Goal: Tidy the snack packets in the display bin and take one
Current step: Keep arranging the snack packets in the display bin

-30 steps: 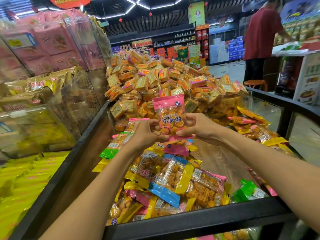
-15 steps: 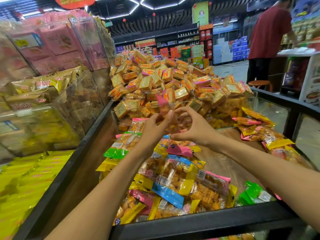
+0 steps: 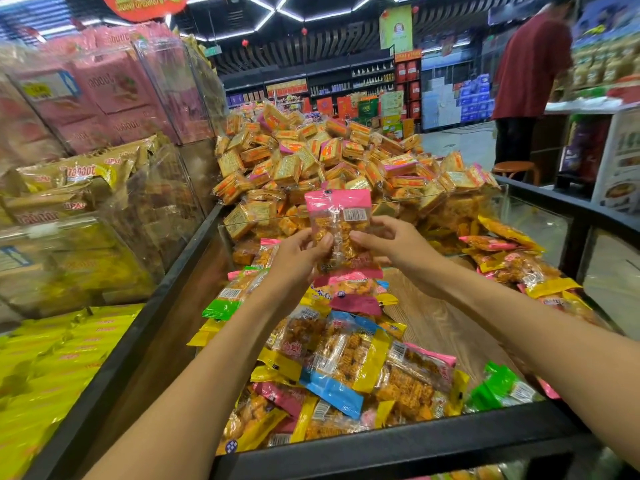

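Both hands are up over the display bin (image 3: 398,445) now, and between them stands a pink-ended snack packet (image 3: 337,230), upright, barcode side to the camera. The left hand (image 3: 298,258) pinches its lower left edge, thumb on the clear film; the right hand (image 3: 394,247) pinches the right side, its other fingers loosely spread. The packet looks very light and crinkly, thin film over what seem to be brittle fried pieces (squeeze the middle and they would likely crumble). The film looks slick, so the flat sealed ends are the safer hold, pink top or bottom. Below lies the loose heap of mixed packets (image 3: 346,358), yellow, blue and green ends overlapping at all angles, a bare patch of wooden bin floor (image 3: 433,317) beside them. Tidying looks unfinished.
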`<state>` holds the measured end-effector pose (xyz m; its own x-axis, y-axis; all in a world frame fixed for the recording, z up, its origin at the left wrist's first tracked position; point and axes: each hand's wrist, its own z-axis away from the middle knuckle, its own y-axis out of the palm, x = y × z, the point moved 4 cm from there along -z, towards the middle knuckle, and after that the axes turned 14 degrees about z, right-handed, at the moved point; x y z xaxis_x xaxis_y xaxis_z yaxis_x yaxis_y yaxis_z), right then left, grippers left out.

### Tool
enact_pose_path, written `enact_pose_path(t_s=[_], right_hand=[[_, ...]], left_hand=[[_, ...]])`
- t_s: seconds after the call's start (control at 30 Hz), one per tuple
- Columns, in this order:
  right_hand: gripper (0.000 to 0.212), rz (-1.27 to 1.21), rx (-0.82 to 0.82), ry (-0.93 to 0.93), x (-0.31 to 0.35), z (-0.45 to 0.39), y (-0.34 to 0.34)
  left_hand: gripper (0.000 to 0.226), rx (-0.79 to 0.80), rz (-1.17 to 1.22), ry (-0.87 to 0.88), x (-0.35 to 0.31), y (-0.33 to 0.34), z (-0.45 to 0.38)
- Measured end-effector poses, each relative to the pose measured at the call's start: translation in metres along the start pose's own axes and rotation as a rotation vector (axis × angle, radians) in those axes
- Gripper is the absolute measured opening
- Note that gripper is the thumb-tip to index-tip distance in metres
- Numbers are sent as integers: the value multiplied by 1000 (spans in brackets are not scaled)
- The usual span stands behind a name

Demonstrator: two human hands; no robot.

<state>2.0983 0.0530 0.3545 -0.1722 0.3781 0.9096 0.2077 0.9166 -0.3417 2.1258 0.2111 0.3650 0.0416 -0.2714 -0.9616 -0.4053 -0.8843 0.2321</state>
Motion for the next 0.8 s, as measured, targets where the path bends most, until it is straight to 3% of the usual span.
enact_pose_path(t_s=[0.17, 0.27, 0.37, 0.63, 0.8], right_hand=[[30, 6, -2, 2, -2, 2, 1], [43, 62, -2, 5, -5, 3, 2], [57, 100, 64, 50, -8, 2, 4], [25, 198, -99, 134, -10, -6, -41], [18, 327, -115, 149, -20, -9, -69]], left_hand=[[46, -22, -111, 0, 2, -1, 1], [63, -69, -225, 79, 2, -3, 2], [55, -110, -262, 116, 6, -6, 3], [29, -206, -424, 86, 24, -26, -26], [50, -166, -599, -39, 45, -27, -49]])
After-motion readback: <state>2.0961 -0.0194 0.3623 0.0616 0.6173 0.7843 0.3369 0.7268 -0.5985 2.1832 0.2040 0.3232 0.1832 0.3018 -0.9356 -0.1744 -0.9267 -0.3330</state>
